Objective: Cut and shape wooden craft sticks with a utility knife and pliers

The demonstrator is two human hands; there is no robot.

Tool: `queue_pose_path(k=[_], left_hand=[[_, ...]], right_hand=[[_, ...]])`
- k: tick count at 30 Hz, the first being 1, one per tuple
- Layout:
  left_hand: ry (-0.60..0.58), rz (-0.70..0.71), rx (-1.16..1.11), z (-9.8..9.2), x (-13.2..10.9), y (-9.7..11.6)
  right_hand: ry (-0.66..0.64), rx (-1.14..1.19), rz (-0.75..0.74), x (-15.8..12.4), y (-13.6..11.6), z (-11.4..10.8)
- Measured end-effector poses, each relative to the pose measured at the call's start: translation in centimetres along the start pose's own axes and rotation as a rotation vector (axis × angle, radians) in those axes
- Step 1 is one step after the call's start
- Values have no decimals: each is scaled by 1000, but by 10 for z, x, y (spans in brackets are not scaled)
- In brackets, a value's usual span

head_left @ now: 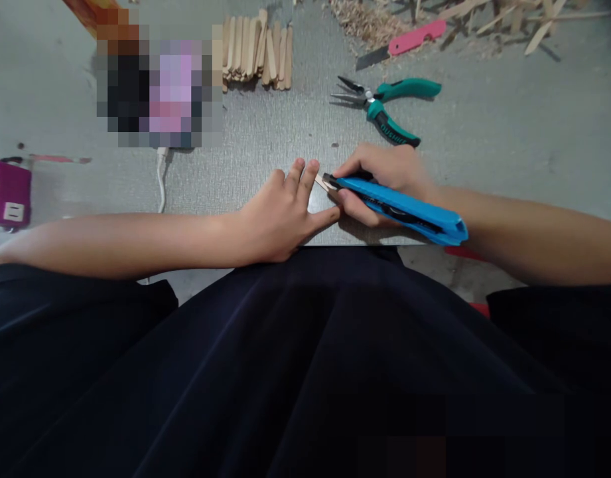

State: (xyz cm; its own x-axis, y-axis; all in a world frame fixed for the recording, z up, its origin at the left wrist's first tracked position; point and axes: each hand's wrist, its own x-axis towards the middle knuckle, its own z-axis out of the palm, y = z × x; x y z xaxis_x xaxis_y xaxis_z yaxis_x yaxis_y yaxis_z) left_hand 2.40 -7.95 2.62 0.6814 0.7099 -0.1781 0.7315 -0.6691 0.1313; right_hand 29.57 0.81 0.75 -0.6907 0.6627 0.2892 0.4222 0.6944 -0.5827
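In the head view, my right hand [379, 182] grips a blue utility knife [409, 206], its handle slanting down to the right. The knife's dark tip meets a small wooden craft stick [320, 180] near the table's front edge. My left hand [290, 206] holds this stick down on the table, fingers forward and thumb reaching right toward the knife. Most of the stick is hidden by my hands. Green-handled long-nose pliers [372, 103] lie with jaws apart just beyond my right hand.
Behind my left hand lies a row of craft sticks [258, 50]. A pink-handled cutter [417, 38] rests by wood shavings [369, 23] and split sticks [524, 16]. Left are a pixelated object [173, 86] with a white cable [161, 186] and a purple box [7, 192].
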Motion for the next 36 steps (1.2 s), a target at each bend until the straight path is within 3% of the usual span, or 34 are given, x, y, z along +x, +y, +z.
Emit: queue_pose_path(k=[11,19,25,32,36], left_hand=[[-11,13,22,-1,0,-1],[61,51,22,8,-1,-8],[39,34,45,7,-1,-8],[60,41,24,9,-1,-8],[92,49,8,13,0,-9]], right_hand=[[-37,-56,26,-7,0,-4],[-161,-101,64,-10,-13,-15],[-221,-134,106,-12,-16,-19],[-206,-137,97,-16,-12,-15],[-128,-182,46,-19,-10,-13]])
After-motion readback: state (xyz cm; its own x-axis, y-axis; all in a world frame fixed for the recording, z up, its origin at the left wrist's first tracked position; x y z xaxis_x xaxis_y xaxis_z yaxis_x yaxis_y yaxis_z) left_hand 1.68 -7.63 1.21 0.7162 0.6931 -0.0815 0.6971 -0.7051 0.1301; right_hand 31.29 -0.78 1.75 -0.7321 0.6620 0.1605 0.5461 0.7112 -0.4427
